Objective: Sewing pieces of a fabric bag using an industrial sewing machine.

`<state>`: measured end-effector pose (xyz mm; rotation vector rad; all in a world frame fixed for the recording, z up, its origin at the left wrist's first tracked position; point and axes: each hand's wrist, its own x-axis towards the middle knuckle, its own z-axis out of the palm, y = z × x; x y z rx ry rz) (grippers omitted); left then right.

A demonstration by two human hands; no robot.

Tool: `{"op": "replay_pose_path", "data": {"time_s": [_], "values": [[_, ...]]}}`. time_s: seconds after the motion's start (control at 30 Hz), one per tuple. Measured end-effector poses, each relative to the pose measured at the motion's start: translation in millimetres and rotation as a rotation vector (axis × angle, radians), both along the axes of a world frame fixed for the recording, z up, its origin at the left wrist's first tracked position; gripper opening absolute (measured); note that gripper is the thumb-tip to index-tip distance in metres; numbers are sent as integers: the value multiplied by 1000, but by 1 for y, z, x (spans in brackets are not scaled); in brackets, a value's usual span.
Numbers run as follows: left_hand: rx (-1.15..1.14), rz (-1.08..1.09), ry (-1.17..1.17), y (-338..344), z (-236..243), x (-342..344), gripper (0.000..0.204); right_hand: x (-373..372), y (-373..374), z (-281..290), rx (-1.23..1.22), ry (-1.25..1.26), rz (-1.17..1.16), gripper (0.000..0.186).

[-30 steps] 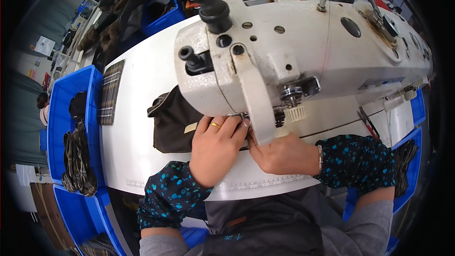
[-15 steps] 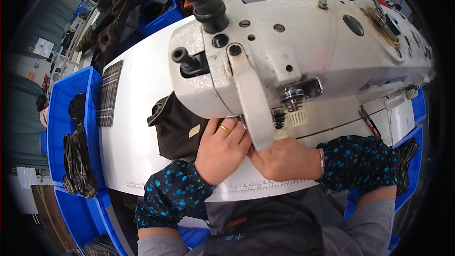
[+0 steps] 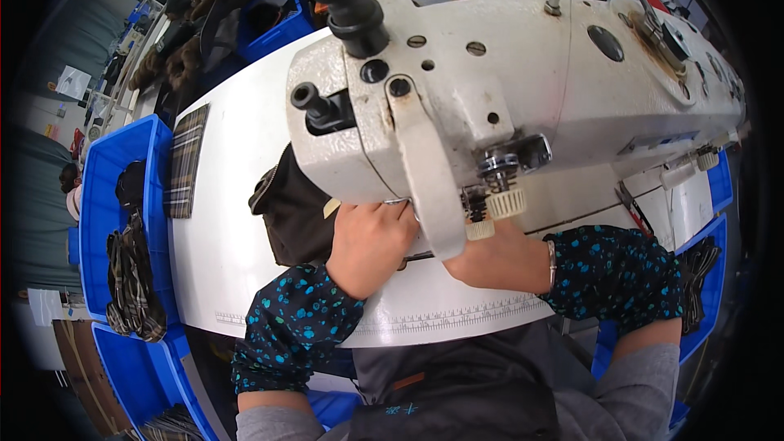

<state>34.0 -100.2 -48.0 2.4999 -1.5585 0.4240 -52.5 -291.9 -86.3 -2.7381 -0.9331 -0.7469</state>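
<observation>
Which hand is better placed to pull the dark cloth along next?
Probably the left hand: it lies on the dark cloth. The right hand is mostly hidden under the sewing machine.

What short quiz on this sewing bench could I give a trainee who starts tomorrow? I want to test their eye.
1. True or false: both hands rest on the table under the head of the sewing machine.
2. What lies on the white table just left of the left hand? A) dark fabric piece B) scissors C) thread cone
3. What strip lies at the table's left edge, beside the blue bin?

Key
1. True: the right hand is there too.
2. A, the dark fabric piece.
3. A plaid fabric strip.
</observation>
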Motion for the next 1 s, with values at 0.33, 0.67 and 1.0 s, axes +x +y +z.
{"op": "replay_pose_path", "data": {"time_s": [0.33, 0.67, 1.0], "values": [[87, 89, 143, 8, 6, 3, 15, -2, -4, 10, -17, 20, 25, 42], [97, 107, 152, 5, 9, 2, 10, -2, -2, 6, -18, 66, 11, 41], [101, -86, -67, 17, 17, 15, 21, 0, 0, 10, 9, 12, 8, 9]]}}
